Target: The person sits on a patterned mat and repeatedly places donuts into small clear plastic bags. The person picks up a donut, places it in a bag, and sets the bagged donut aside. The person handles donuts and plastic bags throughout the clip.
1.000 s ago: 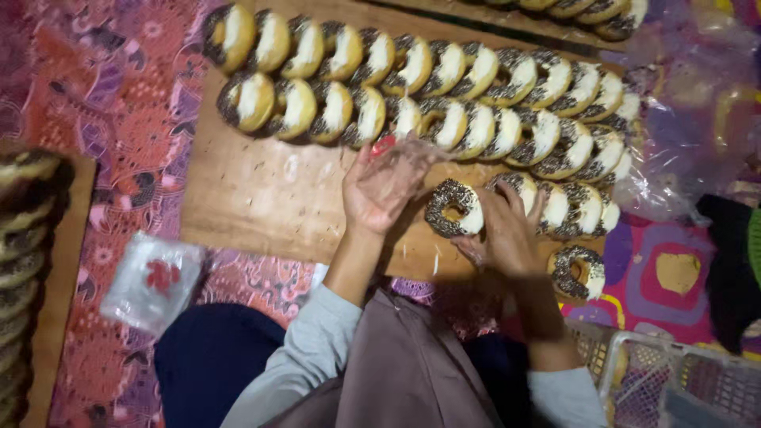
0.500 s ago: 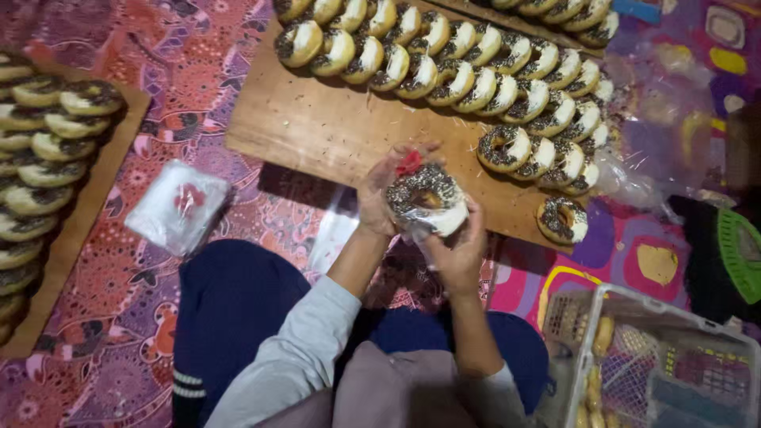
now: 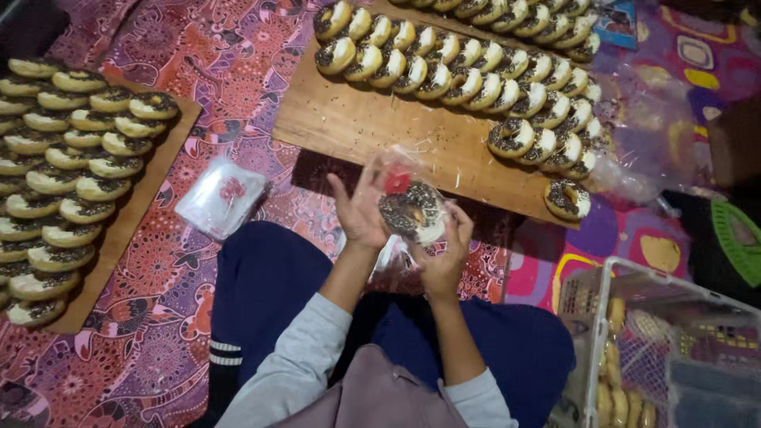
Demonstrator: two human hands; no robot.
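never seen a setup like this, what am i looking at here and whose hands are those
There is no machine here. The camera sits on a person's head and looks down at their own lap and arms. Their left hand and right hand together hold a chocolate-sprinkled ring doughnut inside a clear plastic wrapper with a red mark. Ahead lies a wooden board with rows of similar doughnuts. A second board of doughnuts lies to the left, near a stack of clear wrappers on the patterned red cloth. A white wire basket stands at lower right.

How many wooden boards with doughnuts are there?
2: one wooden board ahead of the hands, beyond the bagged doughnut, and another wooden board at the left. More may be out of view.
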